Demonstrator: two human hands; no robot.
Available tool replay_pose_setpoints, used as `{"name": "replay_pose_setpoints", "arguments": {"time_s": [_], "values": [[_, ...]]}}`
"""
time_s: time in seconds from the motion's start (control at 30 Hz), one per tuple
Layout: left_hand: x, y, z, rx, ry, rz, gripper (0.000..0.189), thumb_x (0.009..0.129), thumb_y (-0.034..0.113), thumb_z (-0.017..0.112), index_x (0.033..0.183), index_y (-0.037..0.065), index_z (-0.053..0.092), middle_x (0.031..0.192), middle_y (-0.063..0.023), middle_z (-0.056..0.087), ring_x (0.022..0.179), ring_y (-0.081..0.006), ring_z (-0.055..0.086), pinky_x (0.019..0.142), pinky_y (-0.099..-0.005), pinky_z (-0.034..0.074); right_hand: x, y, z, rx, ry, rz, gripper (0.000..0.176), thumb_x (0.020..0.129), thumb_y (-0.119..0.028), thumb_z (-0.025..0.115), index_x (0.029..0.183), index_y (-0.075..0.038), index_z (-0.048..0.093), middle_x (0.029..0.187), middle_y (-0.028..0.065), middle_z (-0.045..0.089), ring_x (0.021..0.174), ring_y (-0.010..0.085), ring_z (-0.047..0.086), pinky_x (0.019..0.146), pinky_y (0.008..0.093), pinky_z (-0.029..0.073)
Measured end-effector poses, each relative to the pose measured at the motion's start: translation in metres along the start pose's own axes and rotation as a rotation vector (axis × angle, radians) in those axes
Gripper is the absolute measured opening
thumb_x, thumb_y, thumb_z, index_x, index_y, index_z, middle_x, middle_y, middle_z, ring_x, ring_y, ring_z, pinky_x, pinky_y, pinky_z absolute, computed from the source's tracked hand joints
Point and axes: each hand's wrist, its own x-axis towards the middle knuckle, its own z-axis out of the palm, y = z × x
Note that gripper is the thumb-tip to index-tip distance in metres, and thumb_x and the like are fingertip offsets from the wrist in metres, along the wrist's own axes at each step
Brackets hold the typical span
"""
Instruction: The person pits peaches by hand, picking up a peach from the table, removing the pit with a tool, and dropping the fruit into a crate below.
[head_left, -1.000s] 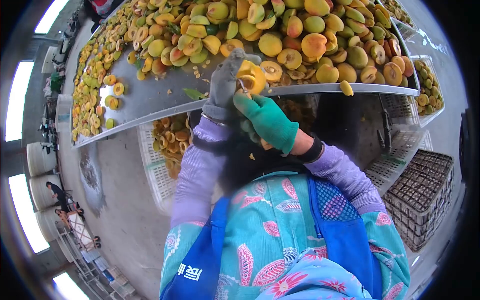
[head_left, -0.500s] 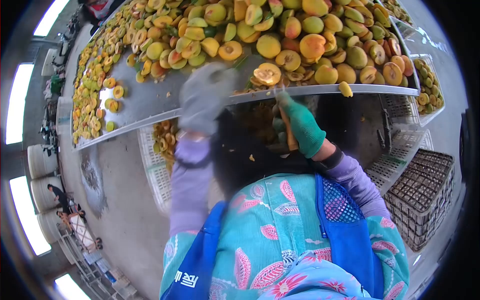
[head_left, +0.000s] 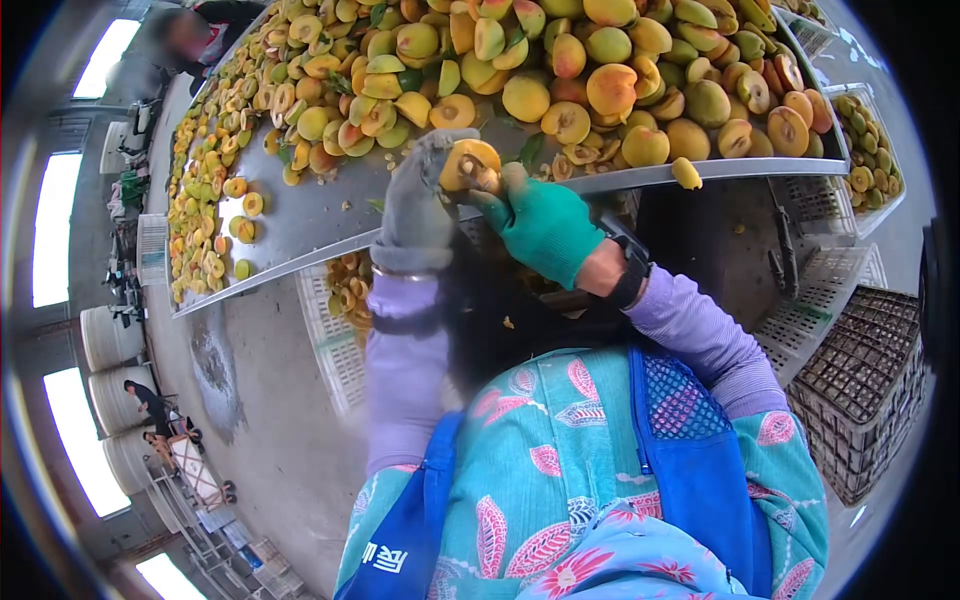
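Observation:
My left hand [head_left: 418, 195], in a grey glove, grips a cut yellow peach half [head_left: 470, 163] above the near edge of the metal table. The peach's cut face has a brownish hollow in the middle. My right hand [head_left: 545, 222], in a green glove, is closed, with thumb and fingertips right up against the peach. The wooden-handled tool seen in it earlier is now hidden behind the glove. Past both hands, a large heap of whole and halved peaches [head_left: 610, 90] covers much of the table.
The metal table's raised rim [head_left: 700, 173] runs in front of me, with a yellow scrap [head_left: 686, 173] on it. Below are a white crate [head_left: 335, 345] of cut fruit and a dark stacked crate [head_left: 855, 390]. Another crate of peaches [head_left: 868, 160] stands right. A person [head_left: 150, 405] is far left.
My right hand has lifted up and left to meet my left hand. A peach half near the rim is gone from there, and my left hand now holds a peach half.

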Motion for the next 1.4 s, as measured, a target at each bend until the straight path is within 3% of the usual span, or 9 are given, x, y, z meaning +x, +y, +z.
{"name": "replay_pose_setpoints", "arguments": {"time_s": [0.1, 0.3, 0.5, 0.6, 0.83, 1.1, 1.23, 1.33, 1.4], "values": [[-0.013, 0.016, 0.018, -0.420, 0.072, -0.409, 0.027, 0.090, 0.001, 0.053, 0.115, 0.005, 0.062, 0.107, -0.0077, 0.065, 0.095, -0.0156, 0.062, 0.085, -0.0289, 0.051, -0.007, -0.009, 0.005, 0.039, 0.016, 0.042, 0.031, 0.095, -0.036, 0.054, 0.099, -0.006, 0.046, 0.072, 0.0232, 0.061, 0.069, 0.0445, 0.061, 0.056, 0.0502, 0.046], [-0.010, 0.017, 0.023, -0.782, 0.193, -0.432, 0.039, 0.100, 0.029, 0.047, 0.119, -0.004, 0.058, 0.107, -0.0114, 0.063, 0.086, -0.0158, 0.062, 0.077, -0.0270, 0.051, -0.005, -0.008, 0.008, 0.043, 0.083, 0.095, 0.032, 0.095, -0.036, 0.055, 0.098, -0.006, 0.046, 0.073, 0.0233, 0.062, 0.070, 0.0441, 0.061, 0.056, 0.0493, 0.047], [-0.016, 0.018, 0.035, -0.701, 0.378, -0.312, 0.042, 0.100, 0.032, 0.047, 0.111, -0.007, 0.060, 0.097, -0.0139, 0.065, 0.085, -0.0181, 0.062, 0.075, -0.0299, 0.052, -0.009, -0.017, 0.016, -0.031, 0.158, -0.010, 0.033, 0.095, -0.035, 0.054, 0.095, -0.003, 0.047, 0.065, 0.0206, 0.059, 0.059, 0.0396, 0.060, 0.049, 0.0468, 0.045], [-0.012, 0.032, 0.044, -1.019, 0.466, -0.442, 0.044, 0.099, 0.035, 0.047, 0.104, -0.006, 0.061, 0.093, -0.0143, 0.064, 0.081, -0.0212, 0.063, 0.072, -0.0315, 0.052, -0.011, -0.016, 0.016, -0.089, 0.191, -0.034, 0.035, 0.095, -0.035, 0.055, 0.095, 0.000, 0.049, 0.062, 0.0190, 0.059, 0.054, 0.0365, 0.060, 0.045, 0.0442, 0.046], [-0.011, 0.037, 0.050, -1.008, 0.559, -0.604, 0.051, 0.098, 0.044, 0.046, 0.103, -0.004, 0.061, 0.086, -0.0141, 0.063, 0.080, -0.0247, 0.063, 0.069, -0.0343, 0.055, -0.016, -0.002, 0.016, -0.269, 0.107, -0.174, 0.027, 0.092, -0.023, 0.056, 0.095, 0.003, 0.049, 0.066, 0.0194, 0.060, 0.058, 0.0351, 0.063, 0.046, 0.0428, 0.047], [-0.003, 0.038, 0.040, -0.768, 0.271, -0.751, 0.031, 0.095, 0.024, 0.058, 0.084, -0.005, 0.065, 0.076, -0.0131, 0.066, 0.065, -0.0181, 0.062, 0.060, -0.0284, 0.052, -0.030, -0.006, 0.022, 0.154, 0.072, 0.109, 0.034, 0.095, -0.031, 0.051, 0.102, 0.003, 0.049, 0.072, 0.0245, 0.061, 0.065, 0.0422, 0.062, 0.057, 0.0486, 0.048], [-0.010, 0.045, 0.047, -0.838, 0.480, -0.519, 0.029, 0.093, 0.024, 0.061, 0.083, -0.003, 0.065, 0.073, -0.0111, 0.065, 0.064, -0.0179, 0.063, 0.059, -0.0291, 0.052, -0.029, -0.020, 0.044, 0.540, 0.207, 0.261, 0.035, 0.097, -0.034, 0.050, 0.104, 0.000, 0.053, 0.070, 0.0242, 0.060, 0.066, 0.0423, 0.060, 0.057, 0.0474, 0.044], [-0.018, 0.034, 0.033, -0.856, 0.392, -0.719, 0.026, 0.092, 0.023, 0.063, 0.085, -0.002, 0.064, 0.073, -0.0114, 0.065, 0.062, -0.0185, 0.063, 0.056, -0.0290, 0.052, -0.035, -0.026, 0.027, 0.319, -0.049, 0.302, 0.036, 0.098, -0.036, 0.049, 0.105, 0.000, 0.054, 0.067, 0.0192, 0.059, 0.059, 0.0315, 0.059, 0.056, 0.0428, 0.044], [-0.017, 0.029, 0.028, -0.951, 0.290, -0.782, 0.023, 0.092, 0.021, 0.064, 0.085, -0.001, 0.064, 0.073, -0.0117, 0.066, 0.061, -0.0182, 0.062, 0.054, -0.0289, 0.052, -0.031, -0.029, 0.022, 0.619, -0.151, 0.457, 0.037, 0.097, -0.036, 0.050, 0.099, 0.000, 0.057, 0.067, 0.0141, 0.058, 0.060, 0.0220, 0.055, 0.056, 0.0385, 0.043]]}}
